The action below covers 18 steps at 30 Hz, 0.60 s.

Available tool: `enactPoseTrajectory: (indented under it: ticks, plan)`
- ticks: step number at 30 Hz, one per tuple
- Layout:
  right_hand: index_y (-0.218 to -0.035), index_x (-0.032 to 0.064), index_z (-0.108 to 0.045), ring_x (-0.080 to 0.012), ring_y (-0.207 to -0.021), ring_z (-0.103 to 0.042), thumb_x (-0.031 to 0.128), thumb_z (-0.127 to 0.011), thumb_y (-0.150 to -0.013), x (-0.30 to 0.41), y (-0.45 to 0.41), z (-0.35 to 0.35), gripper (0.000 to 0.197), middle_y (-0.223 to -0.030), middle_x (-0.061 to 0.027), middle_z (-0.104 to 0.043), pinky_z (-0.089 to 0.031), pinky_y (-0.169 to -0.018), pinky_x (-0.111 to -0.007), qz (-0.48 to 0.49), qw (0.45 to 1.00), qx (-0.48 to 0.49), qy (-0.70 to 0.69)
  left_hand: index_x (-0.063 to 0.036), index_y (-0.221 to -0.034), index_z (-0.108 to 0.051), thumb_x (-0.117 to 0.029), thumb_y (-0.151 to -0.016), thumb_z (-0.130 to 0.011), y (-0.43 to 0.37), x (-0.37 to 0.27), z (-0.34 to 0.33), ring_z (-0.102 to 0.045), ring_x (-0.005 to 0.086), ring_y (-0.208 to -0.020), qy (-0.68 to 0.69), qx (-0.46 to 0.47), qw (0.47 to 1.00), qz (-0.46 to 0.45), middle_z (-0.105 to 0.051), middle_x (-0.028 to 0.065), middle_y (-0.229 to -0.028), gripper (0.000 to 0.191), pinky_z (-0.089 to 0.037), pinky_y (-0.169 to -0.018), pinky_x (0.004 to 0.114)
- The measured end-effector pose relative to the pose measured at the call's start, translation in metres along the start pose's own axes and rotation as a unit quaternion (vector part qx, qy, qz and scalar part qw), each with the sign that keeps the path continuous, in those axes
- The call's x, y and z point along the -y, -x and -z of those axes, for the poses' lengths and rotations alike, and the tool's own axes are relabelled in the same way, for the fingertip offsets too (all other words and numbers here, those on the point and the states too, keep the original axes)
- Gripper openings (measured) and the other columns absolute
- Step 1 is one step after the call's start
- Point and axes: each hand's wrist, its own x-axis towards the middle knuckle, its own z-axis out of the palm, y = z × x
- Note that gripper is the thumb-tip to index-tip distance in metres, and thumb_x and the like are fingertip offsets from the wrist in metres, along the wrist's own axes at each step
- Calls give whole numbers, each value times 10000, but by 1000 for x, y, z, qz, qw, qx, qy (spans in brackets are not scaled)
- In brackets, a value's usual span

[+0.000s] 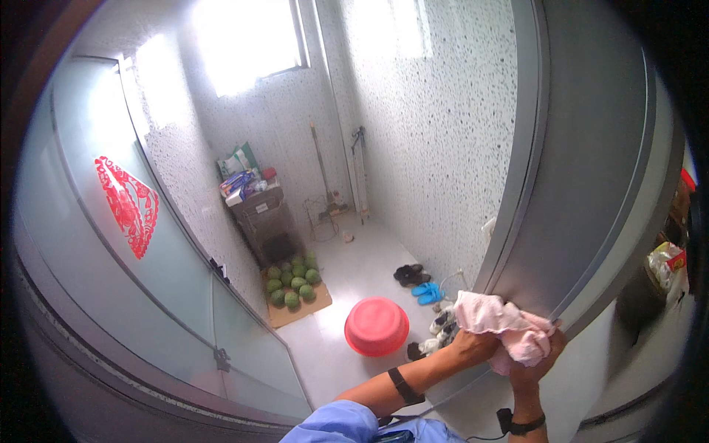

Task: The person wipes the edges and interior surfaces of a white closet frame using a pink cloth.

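Observation:
Both of my hands hold a crumpled pink cloth (pixel 507 326) at the lower right, close to the grey door frame (pixel 529 166). My left hand (pixel 476 346) grips the cloth's left underside. My right hand (pixel 545 360) is closed around its right end. The fingers are partly hidden by the folds. Below and left of the cloth, several shoes (pixel 443 326) stand along the wall, partly covered by my left hand and the cloth. Dark straps are around both of my forearms.
An upturned red plastic basin (pixel 376 326) lies on the tiled floor. Green round melons (pixel 292 299) sit on cardboard (pixel 321 302) beside a dark cabinet (pixel 260 221). Blue slippers (pixel 427 293) lie by the right wall. A frosted glass door (pixel 183 266) with a red paper-cut stands at left.

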Motion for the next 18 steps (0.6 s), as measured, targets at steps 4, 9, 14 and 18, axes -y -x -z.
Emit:
enactPoseTrajectory:
  ticks: [4,9,14,18]
  plan:
    - [-1353,22,-472,-340,-1152,-539,399,-761,-883,-3,0,6,668,-1225,-165,-530,-411,-1046,-476,6,1000,8,-10,-71,-1149,-639,-101,-754,-690,3,-3,-1,-553,429,-1074,28,-3,999,22,-587,196,-1129,400,-439,-907,537]
    - [-1340,41,-498,-341,-1200,-542,404,-793,-864,5,-86,30,667,-1270,-155,-547,-429,-1051,-483,106,994,-14,16,-52,-1169,-658,-70,-776,-718,-63,-19,35,-605,427,-1023,75,-130,988,-33,-633,198,-1116,398,-478,-882,536]
    - [-1388,53,-471,-313,-1196,-559,419,-796,-875,22,-141,38,709,-1270,-133,-538,-450,-1045,-479,135,987,-83,-18,-50,-1060,-651,-98,-845,-653,-105,-30,62,-623,425,-735,102,-133,985,-27,-646,191,-865,220,-520,-661,519]
    - [-1346,64,-506,-325,-1181,-558,451,-830,-819,4,-86,24,730,-1246,-141,-553,-459,-1009,-486,105,993,-45,19,-95,-1165,-664,-178,-817,-707,-76,-22,40,-607,397,-1018,4,-104,994,-35,-646,179,-1127,361,-472,-884,545]
